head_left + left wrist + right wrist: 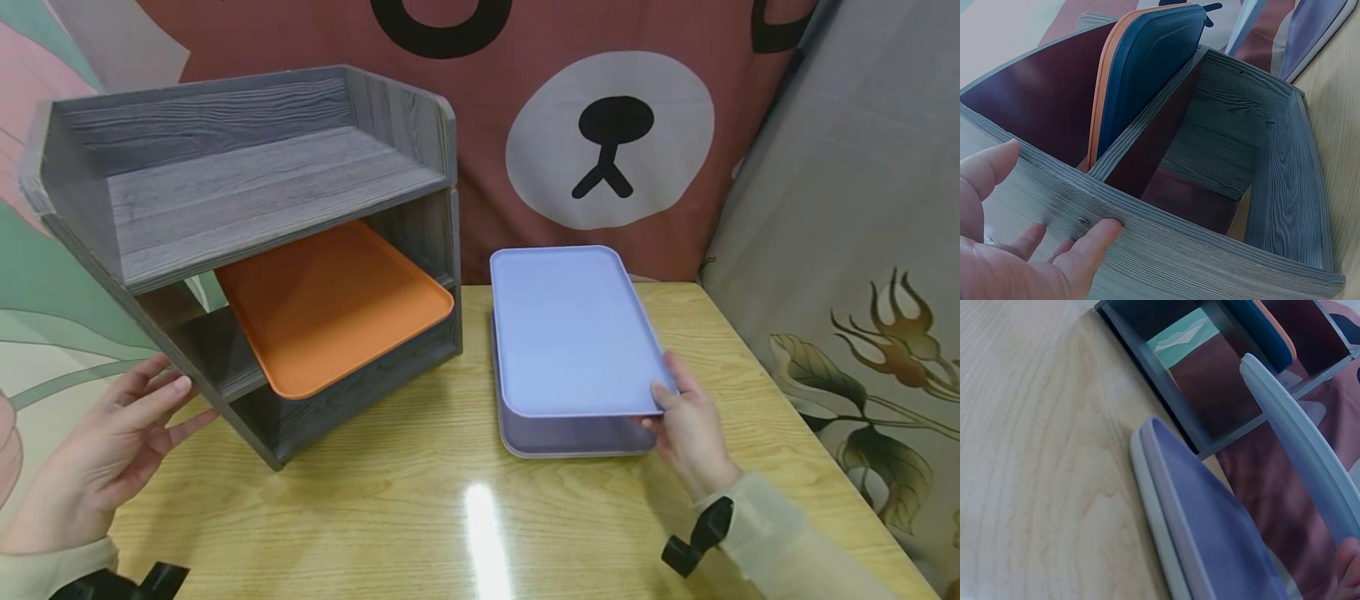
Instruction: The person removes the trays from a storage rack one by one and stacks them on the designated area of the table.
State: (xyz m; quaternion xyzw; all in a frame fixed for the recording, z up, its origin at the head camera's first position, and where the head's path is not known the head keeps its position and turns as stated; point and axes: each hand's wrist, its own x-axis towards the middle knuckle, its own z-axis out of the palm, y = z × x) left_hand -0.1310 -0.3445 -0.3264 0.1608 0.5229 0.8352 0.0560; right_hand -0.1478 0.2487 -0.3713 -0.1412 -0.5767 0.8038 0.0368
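My right hand (pixel 688 425) pinches the near right corner of a light blue tray (pixel 573 333). That tray is held above a purple tray (pixel 577 435), and the right wrist view shows a gap between them. Under the purple one lies a pale tray (pixel 1159 519), its rim showing. An orange tray (pixel 337 308) rests on the middle level of a grey wooden shelf (pixel 277 200), its front sticking out. Beneath it, in the left wrist view, is a dark blue tray (pixel 1154 75). My left hand (pixel 135 442) is at the shelf's left side panel, fingers extended and fingertips against it.
The shelf and the tray stack stand on a wooden table (pixel 420 508). Behind them hangs a reddish-brown cloth (pixel 480 142) with a cartoon face. A pale curtain (pixel 862 208) with a flower print runs along the table's right edge.
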